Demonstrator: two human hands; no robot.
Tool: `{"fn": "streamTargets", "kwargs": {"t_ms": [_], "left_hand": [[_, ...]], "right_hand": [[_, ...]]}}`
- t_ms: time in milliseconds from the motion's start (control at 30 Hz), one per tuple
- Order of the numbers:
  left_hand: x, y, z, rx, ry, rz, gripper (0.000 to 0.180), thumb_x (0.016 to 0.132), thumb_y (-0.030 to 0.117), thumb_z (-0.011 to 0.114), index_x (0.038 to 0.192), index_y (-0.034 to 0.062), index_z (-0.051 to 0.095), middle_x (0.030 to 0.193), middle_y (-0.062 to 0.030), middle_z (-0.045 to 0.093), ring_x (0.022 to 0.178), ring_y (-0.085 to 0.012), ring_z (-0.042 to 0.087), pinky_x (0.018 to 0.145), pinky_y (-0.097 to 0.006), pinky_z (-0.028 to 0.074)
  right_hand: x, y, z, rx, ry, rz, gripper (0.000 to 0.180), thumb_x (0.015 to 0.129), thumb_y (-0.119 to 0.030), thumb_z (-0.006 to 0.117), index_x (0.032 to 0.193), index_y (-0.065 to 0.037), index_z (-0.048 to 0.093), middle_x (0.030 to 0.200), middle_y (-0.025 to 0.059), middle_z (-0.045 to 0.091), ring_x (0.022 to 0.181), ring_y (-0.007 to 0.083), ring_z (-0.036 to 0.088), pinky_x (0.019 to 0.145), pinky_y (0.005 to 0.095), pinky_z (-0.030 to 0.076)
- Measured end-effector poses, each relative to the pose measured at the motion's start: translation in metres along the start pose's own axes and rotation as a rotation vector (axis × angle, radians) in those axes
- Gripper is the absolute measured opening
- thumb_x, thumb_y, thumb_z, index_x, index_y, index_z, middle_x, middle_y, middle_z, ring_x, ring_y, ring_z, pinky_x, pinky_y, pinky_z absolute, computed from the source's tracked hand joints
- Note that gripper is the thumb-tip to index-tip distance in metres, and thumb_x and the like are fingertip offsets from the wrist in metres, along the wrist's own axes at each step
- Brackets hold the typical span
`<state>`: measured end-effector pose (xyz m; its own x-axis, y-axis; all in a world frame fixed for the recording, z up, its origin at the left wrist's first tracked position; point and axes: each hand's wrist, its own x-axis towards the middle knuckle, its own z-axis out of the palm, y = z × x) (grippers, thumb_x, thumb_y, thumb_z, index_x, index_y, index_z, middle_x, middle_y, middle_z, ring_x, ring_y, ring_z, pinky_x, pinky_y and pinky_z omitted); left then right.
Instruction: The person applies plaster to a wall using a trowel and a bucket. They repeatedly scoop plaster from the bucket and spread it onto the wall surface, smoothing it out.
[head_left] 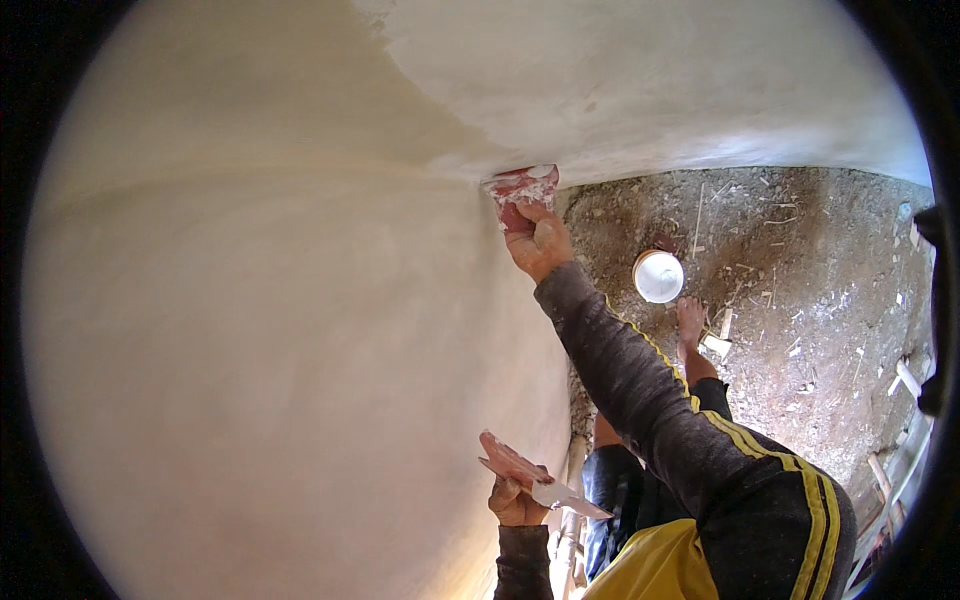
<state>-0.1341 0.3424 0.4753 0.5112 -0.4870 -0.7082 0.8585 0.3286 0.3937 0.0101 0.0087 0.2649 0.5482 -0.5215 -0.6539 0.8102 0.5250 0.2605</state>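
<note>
My right hand (537, 240) is stretched down along the wall (280, 330) and grips a red-handled putty knife (522, 187), whose blade is pressed against the wall's low corner where wet white putty (620, 80) meets the drier cream surface. My left hand (515, 500) stays close to my body and holds a second flat putty blade (535, 480) smeared with white and reddish paste, tilted away from the wall. Both arms wear dark sleeves with yellow stripes.
A white bucket (658, 276) stands on the dirty, debris-strewn ground (800, 270) below. My bare foot (690, 322) rests near it. Wooden poles (572, 500) and scraps (905, 380) lie along the wall base and at the right edge.
</note>
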Motion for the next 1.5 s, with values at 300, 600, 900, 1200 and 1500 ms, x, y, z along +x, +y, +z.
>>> {"fn": "streamTargets", "kwargs": {"t_ms": [300,600,900,1200,1500], "left_hand": [[0.002,0.002,0.012,0.049,-0.034,0.018,0.017,0.088,0.019,0.072,0.096,0.0051,0.066,0.088,-0.0126,0.069,0.088,-0.0322,0.067,0.073,-0.056,0.058],[0.007,0.000,0.017,0.057,-0.065,0.005,0.016,0.087,0.018,0.073,0.093,0.0040,0.066,0.084,-0.0136,0.069,0.080,-0.0315,0.065,0.072,-0.056,0.058],[0.007,-0.005,0.017,0.061,-0.045,0.036,0.018,0.086,0.019,0.073,0.097,0.0067,0.065,0.085,-0.0121,0.070,0.081,-0.0309,0.065,0.071,-0.056,0.057],[0.009,-0.006,0.001,0.052,-0.120,0.015,0.017,0.087,0.019,0.072,0.098,0.0082,0.066,0.092,-0.0119,0.071,0.088,-0.0312,0.066,0.072,-0.055,0.058],[0.004,-0.001,0.003,0.055,-0.057,0.024,0.015,0.088,0.017,0.070,0.101,0.0086,0.067,0.095,-0.0124,0.072,0.091,-0.0307,0.066,0.074,-0.055,0.057]], "right_hand": [[-0.049,0.018,0.062,0.113,-0.019,0.067,0.019,0.090,0.011,0.056,0.106,0.001,0.060,0.106,0.0113,0.065,0.100,0.0259,0.067,0.092,0.0362,0.059],[-0.084,0.007,0.096,0.186,-0.028,0.125,0.019,0.094,0.008,0.055,0.112,0.005,0.060,0.113,0.0148,0.066,0.104,0.0272,0.067,0.099,0.0392,0.057],[-0.101,-0.080,0.101,0.427,-0.181,0.038,0.036,0.090,0.010,0.055,0.125,0.013,0.055,0.123,0.0231,0.065,0.117,0.0349,0.064,0.102,0.0399,0.056],[-0.020,-0.020,0.046,0.106,-0.075,0.296,0.032,0.096,0.006,0.045,0.126,0.018,0.049,0.128,0.0290,0.059,0.116,0.0350,0.064,0.102,0.0376,0.057],[-0.047,-0.115,0.106,0.238,-0.110,0.305,0.031,0.098,0.002,0.044,0.122,0.022,0.048,0.129,0.0329,0.058,0.123,0.0412,0.060,0.102,0.0393,0.057]]}}
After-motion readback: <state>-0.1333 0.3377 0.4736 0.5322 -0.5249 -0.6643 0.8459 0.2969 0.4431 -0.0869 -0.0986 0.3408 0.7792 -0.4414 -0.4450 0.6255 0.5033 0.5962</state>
